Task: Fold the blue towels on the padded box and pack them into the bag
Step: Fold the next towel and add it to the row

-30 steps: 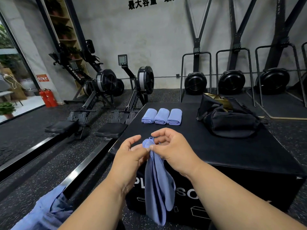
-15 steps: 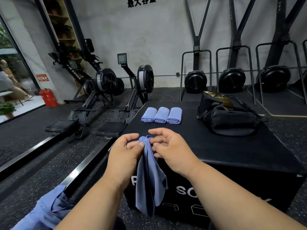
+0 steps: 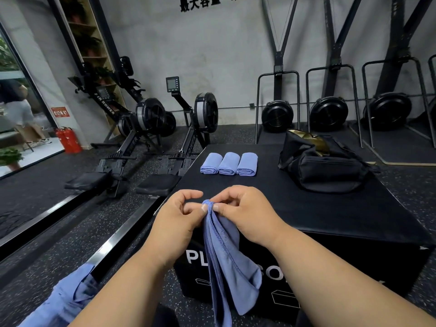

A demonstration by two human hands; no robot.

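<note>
Both hands meet in front of the near edge of the padded box, each pinching the same bunched top corner of 1 blue towel. The left hand has its thumb and forefinger closed narrowly on the cloth from the left, the other fingers curled loosely above; the right hand pinches from the right with its fingertips drawn in close, so the 2 grips almost touch. The towel hangs straight down from that pinch, its long axis vertical, gathered into loose lengthwise folds with a stitched hem running down the left side, and it drapes in front of the box's lettered front face. On the box top, toward the far left, 3 rolled towels lie side by side, touching, their long axes running away from the viewer and their rolled ends facing the near side. The bag, 1 black duffel, sits at the far right of the box top, well apart from the rolls, with its top open. At the lower left, on the floor, lies a heap of blue cloth; how many pieces it holds cannot be told.
</note>
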